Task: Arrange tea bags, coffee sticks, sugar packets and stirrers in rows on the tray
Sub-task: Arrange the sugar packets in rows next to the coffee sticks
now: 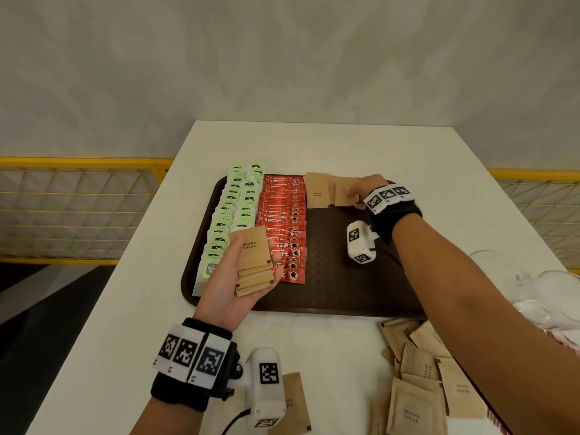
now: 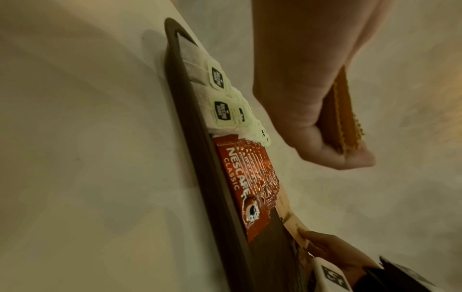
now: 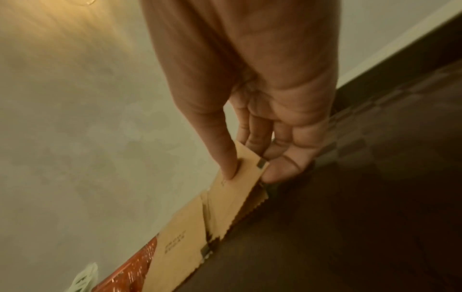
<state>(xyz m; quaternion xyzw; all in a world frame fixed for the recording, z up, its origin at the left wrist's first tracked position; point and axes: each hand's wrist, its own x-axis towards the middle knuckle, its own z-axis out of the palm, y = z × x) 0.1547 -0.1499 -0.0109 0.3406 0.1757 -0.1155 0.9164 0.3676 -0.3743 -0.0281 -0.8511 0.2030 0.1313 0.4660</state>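
1. Head view: the brown tray (image 1: 339,296) on the white table (image 1: 131,309) already carries two rows of green-tagged tea bags (image 1: 233,211) along its left side and a full row of red Nescafé coffee sticks (image 1: 284,227) beside them. A third row has just begun — brown sugar packets (image 1: 317,190) lean at the far edge, and the right hand (image 1: 365,190) pinches the newest one in place there. The left hand (image 1: 233,277), palm up over the tea bags, cups a stack of sugar packets (image 1: 253,268) as the supply. My judgement: roughly halfway, with most of the sugar row and all the stirrers left. I see no stirrers. Loose sugar packets (image 1: 420,375) lie on the table near the front right, one more lies (image 1: 293,400) under the left wrist, and clear plastic wrapping (image 1: 539,293) sits at the right edge. The right half of the tray is bare, so nothing blocks the row.

2. Left wrist view: the left hand (image 2: 307,110) curls round the sugar stack (image 2: 342,118), held above the tea bags (image 2: 220,94) and coffee sticks (image 2: 240,189).

3. Right wrist view: thumb and fingers (image 3: 226,158) of the right hand (image 3: 262,110) pinch one sugar packet (image 3: 237,189) — it stands tilted against its neighbour (image 3: 175,252), just beside the coffee sticks.
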